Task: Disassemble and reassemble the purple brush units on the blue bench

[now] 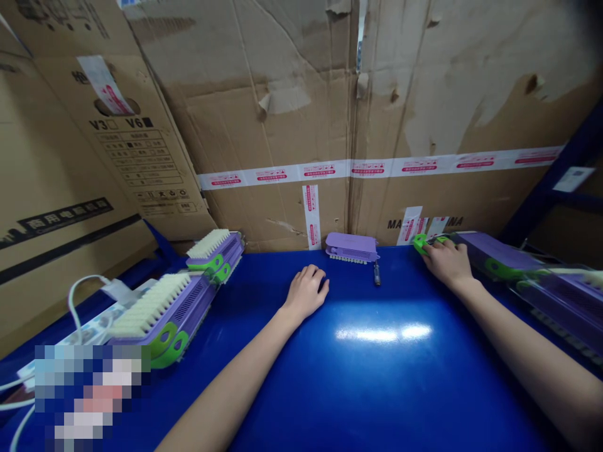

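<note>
Bare-handed, a person rests a loosely curled left hand (pixel 306 294) on a blue table (pixel 358 389), right hand (pixel 446 260) gripping a green-handled brush (pixel 420 243).

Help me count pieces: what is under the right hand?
Green parts peek out past the right hand; whatever it covers cannot be seen.

A blue tabletop (pixel 358 383) bears purple brushes (pixel 186 311) and a small screwdriver (pixel 377 274).
</note>
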Demonstrator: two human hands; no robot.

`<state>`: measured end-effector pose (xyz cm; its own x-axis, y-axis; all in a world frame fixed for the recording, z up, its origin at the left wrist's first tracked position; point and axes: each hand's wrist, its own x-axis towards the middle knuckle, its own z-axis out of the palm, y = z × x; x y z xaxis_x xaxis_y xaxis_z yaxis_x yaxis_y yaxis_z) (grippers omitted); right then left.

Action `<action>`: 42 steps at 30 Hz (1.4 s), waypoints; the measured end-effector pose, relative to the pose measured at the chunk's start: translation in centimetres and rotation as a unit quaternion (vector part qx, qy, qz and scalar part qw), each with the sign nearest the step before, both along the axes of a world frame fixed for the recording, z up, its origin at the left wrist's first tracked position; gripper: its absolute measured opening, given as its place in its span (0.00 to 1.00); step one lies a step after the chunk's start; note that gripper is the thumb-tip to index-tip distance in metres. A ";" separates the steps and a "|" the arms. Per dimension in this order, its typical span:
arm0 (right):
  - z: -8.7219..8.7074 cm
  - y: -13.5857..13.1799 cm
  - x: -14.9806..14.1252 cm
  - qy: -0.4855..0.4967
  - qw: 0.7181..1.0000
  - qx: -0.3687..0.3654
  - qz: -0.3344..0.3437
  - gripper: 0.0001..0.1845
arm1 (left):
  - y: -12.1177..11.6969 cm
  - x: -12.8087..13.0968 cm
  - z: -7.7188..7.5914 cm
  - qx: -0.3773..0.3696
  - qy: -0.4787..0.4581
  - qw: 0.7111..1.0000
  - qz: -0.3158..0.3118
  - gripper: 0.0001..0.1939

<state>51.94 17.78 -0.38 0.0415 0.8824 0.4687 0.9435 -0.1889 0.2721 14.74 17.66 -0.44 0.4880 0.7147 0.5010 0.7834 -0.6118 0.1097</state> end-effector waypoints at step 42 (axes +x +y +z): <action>0.3 0.1 -11.4 0.189 0.949 0.114 0.223 0.22 | -0.4 0.3 0.5 0.064 -0.054 0.996 0.028 0.21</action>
<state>40.59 17.84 -0.05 -0.1091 0.7291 0.6757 0.9654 0.2396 -0.1027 15.02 17.26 0.05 0.3876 0.6655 0.6378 0.8043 -0.5822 0.1187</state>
